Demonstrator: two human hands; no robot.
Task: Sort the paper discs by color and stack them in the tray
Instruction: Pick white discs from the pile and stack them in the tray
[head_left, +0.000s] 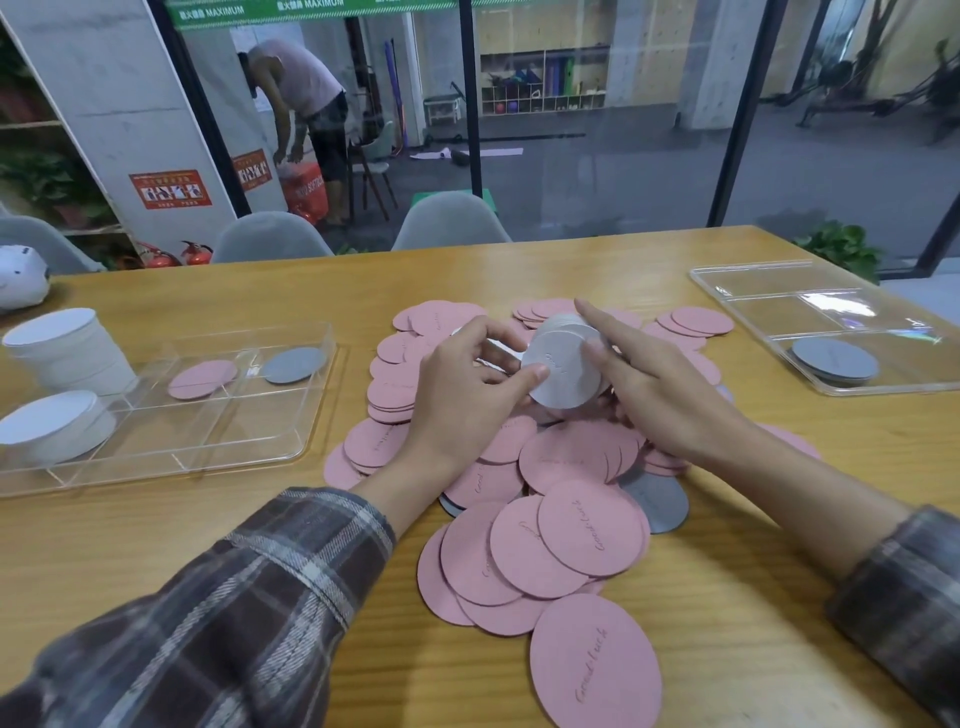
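Note:
A stack of white paper discs (563, 371) is held on its side above a spread pile of pink discs (566, 540) in the middle of the table. My left hand (462, 379) grips the stack's near face with thumb and curled fingers. My right hand (649, 374) lies against the stack's right side with straight fingers. A few grey discs (657, 501) poke out of the pile. The clear tray on the left (208, 452) holds one pink disc (202, 379), one grey disc (293, 365) and two tall white stacks (62, 353).
A second clear tray (769, 306) at the right holds a grey disc stack (834, 359). A white object (21, 278) lies at the table's far left. Grey chairs (449, 218) stand behind the table, and a person bends over beyond the glass wall.

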